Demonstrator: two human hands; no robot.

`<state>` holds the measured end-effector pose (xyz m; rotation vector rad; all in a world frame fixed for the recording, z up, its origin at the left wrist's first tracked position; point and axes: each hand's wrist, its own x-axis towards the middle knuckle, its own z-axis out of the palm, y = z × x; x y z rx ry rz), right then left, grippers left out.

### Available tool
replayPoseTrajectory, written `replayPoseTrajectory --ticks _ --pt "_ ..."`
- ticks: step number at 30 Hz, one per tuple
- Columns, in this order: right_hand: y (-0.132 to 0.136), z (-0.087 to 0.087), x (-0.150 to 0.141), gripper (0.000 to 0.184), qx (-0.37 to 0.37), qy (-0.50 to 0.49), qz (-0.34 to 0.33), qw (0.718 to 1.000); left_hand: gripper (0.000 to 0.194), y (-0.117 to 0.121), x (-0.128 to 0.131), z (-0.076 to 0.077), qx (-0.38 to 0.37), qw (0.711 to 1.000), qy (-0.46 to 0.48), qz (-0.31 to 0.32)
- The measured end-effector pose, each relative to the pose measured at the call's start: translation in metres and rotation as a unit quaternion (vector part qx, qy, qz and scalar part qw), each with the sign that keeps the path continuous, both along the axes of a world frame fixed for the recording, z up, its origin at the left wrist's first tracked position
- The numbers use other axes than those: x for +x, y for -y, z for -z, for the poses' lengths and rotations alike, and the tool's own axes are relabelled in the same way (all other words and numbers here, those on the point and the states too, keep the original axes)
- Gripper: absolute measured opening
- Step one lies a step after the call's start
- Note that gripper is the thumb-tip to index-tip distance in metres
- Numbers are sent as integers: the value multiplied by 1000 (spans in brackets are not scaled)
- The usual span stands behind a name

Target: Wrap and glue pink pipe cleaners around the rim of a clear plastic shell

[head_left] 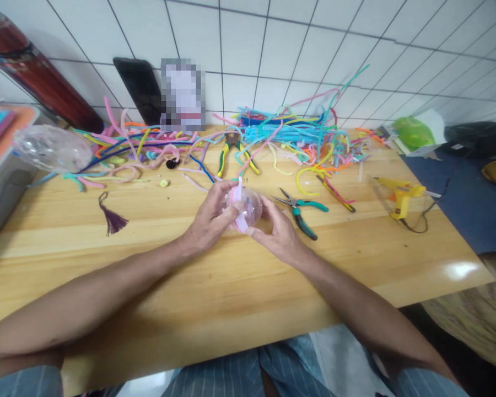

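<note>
Between my hands is a rounded clear plastic piece (254, 205), apparently part of a bottle. A pale lilac-white strip (238, 194) with a pink edge lies across it. My left hand (210, 216) grips the plastic piece from the left, its thumb pressing on the strip. From the right, my right hand (280, 230) curls around the piece, with the thumb near the strip's lower end. Both hands are closed, and part of the fingers is hidden behind the piece. Just right of my right hand lie teal-handled needle-nose pliers (301, 209).
Colourful pipe cleaners (289, 132) are heaped along the tiled wall, with yellow-green pliers (231, 151) among them. A clear bottle (52, 149) and a dark tassel (111, 216) lie at left. A yellow glue gun (403, 197) with a cable is near the table's right edge.
</note>
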<state>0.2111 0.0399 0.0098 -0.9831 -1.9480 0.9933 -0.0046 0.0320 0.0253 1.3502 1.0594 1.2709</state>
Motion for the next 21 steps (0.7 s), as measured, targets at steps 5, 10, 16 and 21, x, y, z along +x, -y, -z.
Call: replayPoseTrajectory --ticks 5,10,16,21 --pt "1 -2 1 75 5 14 10 1000 45 0 0 3 1 1000 -2 8" --pt "2 -8 3 80 -7 27 8 1000 42 1 -1 1 53 996 -64 11" --pt "1 -17 11 59 -54 -83 -5 995 48 10 4 -1 277 931 -235 25" --pt "-1 -25 10 26 -21 -127 39 991 57 14 9 -1 322 907 -270 28"
